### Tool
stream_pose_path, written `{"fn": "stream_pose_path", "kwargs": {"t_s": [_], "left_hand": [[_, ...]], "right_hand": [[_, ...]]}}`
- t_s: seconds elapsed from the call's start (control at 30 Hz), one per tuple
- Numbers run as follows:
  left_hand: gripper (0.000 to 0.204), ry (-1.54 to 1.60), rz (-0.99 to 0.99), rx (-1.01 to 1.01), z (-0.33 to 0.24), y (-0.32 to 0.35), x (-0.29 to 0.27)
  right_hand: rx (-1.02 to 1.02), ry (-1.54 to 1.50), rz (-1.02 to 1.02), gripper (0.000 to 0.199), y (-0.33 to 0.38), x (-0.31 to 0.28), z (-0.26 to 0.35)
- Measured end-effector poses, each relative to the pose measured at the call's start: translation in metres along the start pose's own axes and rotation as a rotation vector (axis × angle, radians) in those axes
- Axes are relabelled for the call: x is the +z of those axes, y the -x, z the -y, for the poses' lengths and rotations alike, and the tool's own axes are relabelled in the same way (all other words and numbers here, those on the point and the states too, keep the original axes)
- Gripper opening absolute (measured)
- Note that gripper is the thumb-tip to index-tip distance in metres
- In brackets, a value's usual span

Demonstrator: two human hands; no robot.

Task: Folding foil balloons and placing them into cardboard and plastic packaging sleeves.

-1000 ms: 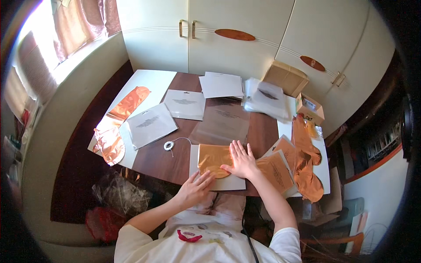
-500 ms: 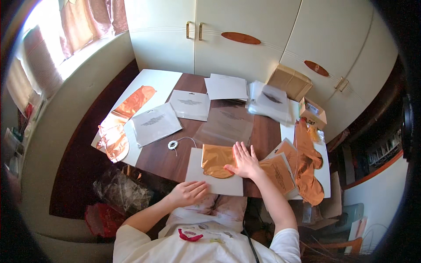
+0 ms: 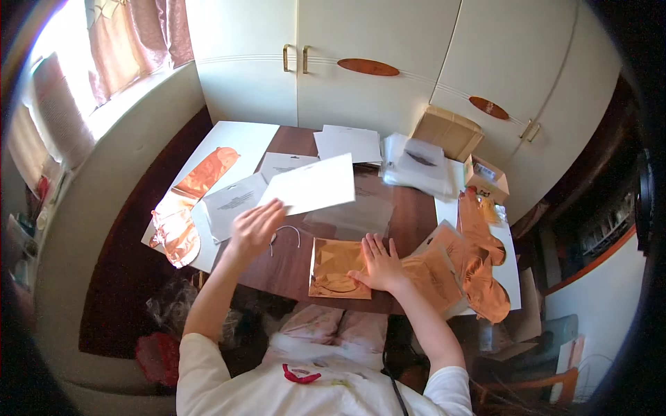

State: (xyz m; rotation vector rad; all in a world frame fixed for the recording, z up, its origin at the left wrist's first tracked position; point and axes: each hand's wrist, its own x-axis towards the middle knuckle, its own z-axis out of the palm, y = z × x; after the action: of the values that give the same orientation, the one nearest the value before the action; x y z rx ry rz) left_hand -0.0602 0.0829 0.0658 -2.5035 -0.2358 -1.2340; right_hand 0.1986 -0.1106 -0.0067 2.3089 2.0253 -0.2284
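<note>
A white card sheet (image 3: 312, 186) is raised at a slant over the middle of the table, one corner gripped by my left hand (image 3: 255, 225). Below it, close to the table's front edge, lies a shiny copper foil balloon (image 3: 331, 267) folded into a flat square. My right hand (image 3: 383, 269) rests flat on the square's right side, fingers stretched out, pressing but not gripping. Behind my left hand, a white ribbon spool is mostly hidden, its thin ribbon (image 3: 299, 236) still showing.
Clear printed sleeves (image 3: 234, 201) lie left, with a copper foil balloon (image 3: 176, 236) beyond. White cards (image 3: 347, 142), stacked clear bags (image 3: 416, 166) and a cardboard box (image 3: 447, 132) stand at the back. Filled sleeves (image 3: 433, 274) and another copper balloon (image 3: 479, 256) lie right.
My left hand has lifted the white card out from under the folded foil and carried it up and away. My right hand stays flat on the foil, which now lies directly on the table.
</note>
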Motion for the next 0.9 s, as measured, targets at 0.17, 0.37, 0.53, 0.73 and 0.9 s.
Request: {"fn": "stream_pose_path", "kwargs": {"t_s": [0.17, 0.37, 0.53, 0.73, 0.9], "left_hand": [[0.019, 0.105, 0.426, 0.000, 0.002, 0.037, 0.094], [0.056, 0.452, 0.708, -0.424, -0.089, -0.003, 0.059], [0.081, 0.365, 0.597, -0.251, -0.153, 0.018, 0.070], [0.090, 0.204, 0.680, -0.326, -0.155, 0.028, 0.071], [0.096, 0.196, 0.731, -0.351, -0.148, 0.025, 0.065]], "right_hand": [[0.012, 0.058, 0.030, 0.102, 0.011, -0.003, 0.016], [0.038, 0.095, 0.009, 0.102, 0.013, 0.003, 0.013], [-0.010, 0.115, -0.043, 0.104, 0.014, 0.010, 0.008], [0.004, 0.007, -0.078, 0.104, 0.013, 0.009, 0.010], [-0.022, 0.014, -0.125, 0.103, 0.014, 0.009, 0.007]]}}
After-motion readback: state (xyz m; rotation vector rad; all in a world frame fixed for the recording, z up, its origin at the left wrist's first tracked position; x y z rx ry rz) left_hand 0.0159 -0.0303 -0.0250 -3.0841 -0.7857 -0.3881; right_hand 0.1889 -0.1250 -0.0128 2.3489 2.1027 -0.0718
